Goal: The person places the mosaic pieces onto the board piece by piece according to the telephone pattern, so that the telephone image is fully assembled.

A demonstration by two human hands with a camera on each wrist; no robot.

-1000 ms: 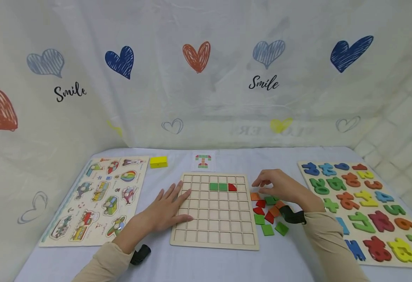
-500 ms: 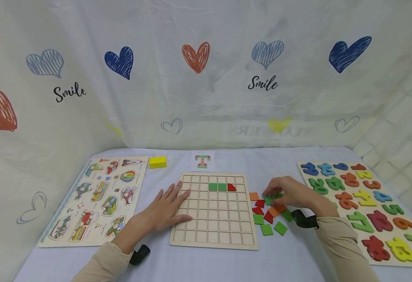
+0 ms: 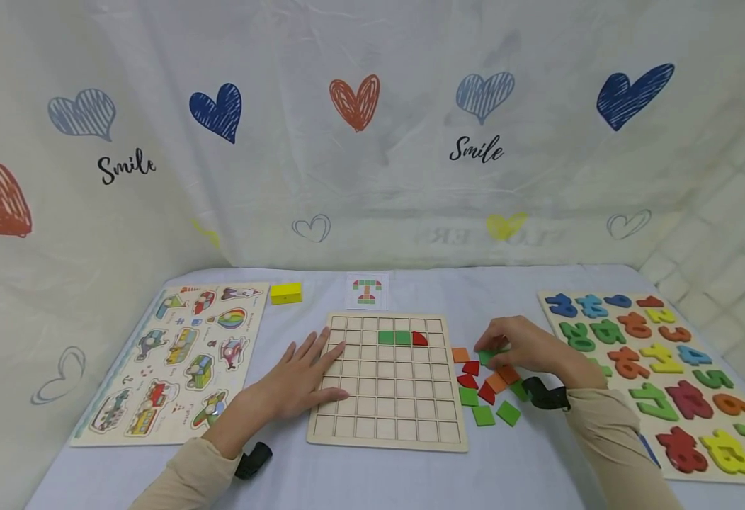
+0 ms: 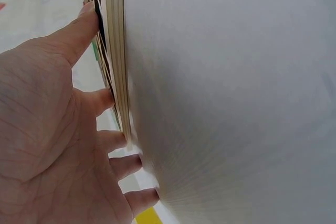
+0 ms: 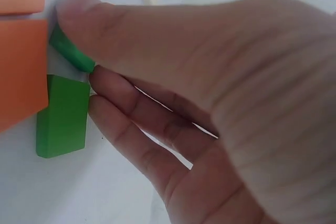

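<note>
My left hand (image 3: 300,377) lies spread over the left edge of a wooden grid board (image 3: 387,445); in the left wrist view, thumb and fingertips touch the board's side (image 4: 116,51). On the grid, two green square tiles (image 3: 394,338) and a red quarter-round tile (image 3: 419,339) form a short row. My right hand (image 3: 522,346) pinches a green tile (image 5: 73,51) at the far side of the loose pieces, thumb on top and fingers against its edge. Another green tile (image 5: 63,116) stands beside the fingertips, and an orange tile (image 5: 21,72) sits left of it.
Loose red, orange and green tiles (image 3: 484,416) lie right of the board. A pattern card (image 3: 367,292) and a yellow block (image 3: 286,293) stand behind it. A picture puzzle (image 3: 219,340) is at left, a letter-and-number puzzle (image 3: 666,361) at right.
My right hand has moved right and down from beside the board's edge to the green tiles, and its thumb and fingers have closed on one. The left hand has not moved.
</note>
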